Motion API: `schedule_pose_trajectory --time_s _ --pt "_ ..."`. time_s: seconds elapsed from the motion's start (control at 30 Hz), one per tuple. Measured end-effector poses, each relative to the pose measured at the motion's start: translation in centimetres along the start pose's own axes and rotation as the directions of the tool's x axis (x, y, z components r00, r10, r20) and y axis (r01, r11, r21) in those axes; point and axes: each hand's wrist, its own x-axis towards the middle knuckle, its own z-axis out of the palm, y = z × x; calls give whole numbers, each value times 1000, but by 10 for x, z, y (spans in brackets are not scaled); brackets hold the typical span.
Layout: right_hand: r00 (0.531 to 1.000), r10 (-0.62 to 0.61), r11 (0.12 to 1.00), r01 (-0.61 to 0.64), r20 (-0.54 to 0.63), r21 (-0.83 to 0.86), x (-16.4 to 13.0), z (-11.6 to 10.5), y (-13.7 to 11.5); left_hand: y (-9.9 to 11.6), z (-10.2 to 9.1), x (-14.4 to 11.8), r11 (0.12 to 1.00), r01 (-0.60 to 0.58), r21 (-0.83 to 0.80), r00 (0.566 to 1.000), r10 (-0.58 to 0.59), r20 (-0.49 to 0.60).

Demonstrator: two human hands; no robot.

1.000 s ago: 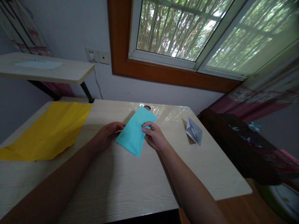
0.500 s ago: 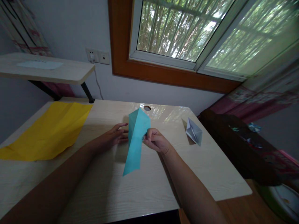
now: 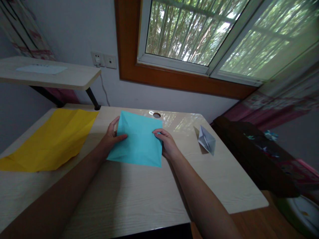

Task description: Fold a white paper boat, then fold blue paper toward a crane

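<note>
Since half a second ago the turquoise paper (image 3: 137,141) has been opened: it was a narrow folded strip hanging from the right hand alone, and now it is a wide sheet held between both hands, over the middle of the wooden table (image 3: 124,199).

Far to the left of the left hand, a big yellow sheet (image 3: 52,139) lies flat on the table, well apart from the turquoise paper. The left hand (image 3: 111,139) grasps the left edge of the turquoise paper, with the thumb on top and the fingers behind it. The paper seems slightly lifted at its far edge, but the dim light makes this difficult to confirm. The right hand (image 3: 166,144) pinches the right edge of the same paper, fingers on top.

Just beyond the paper there is a small round hole (image 3: 157,115) in the table. To the right of the right hand, well apart, stands a small white folded paper boat (image 3: 206,140).
</note>
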Motion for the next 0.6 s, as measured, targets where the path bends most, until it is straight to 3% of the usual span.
schedule_pose_trajectory --time_s 0.13,0.27,0.4,0.5,0.6 --pt "987 -132 989 126 -90 -75 10 -9 4 -7 -8 10 990 -52 128 990 68 -122" --pt "959 -252 956 225 -133 -189 14 -16 3 -15 -9 12 963 -105 246 990 126 -71" --pt "931 -346 879 279 -115 -387 15 -22 2 -16 -9 9 828 -141 543 977 206 -61" --pt "881 -465 719 320 -85 -617 13 -25 1 -15 -10 7 724 -131 677 968 240 -70" --pt "814 -580 479 368 27 -797 9 -23 -2 -13 -10 7 699 -122 705 963 255 -85"
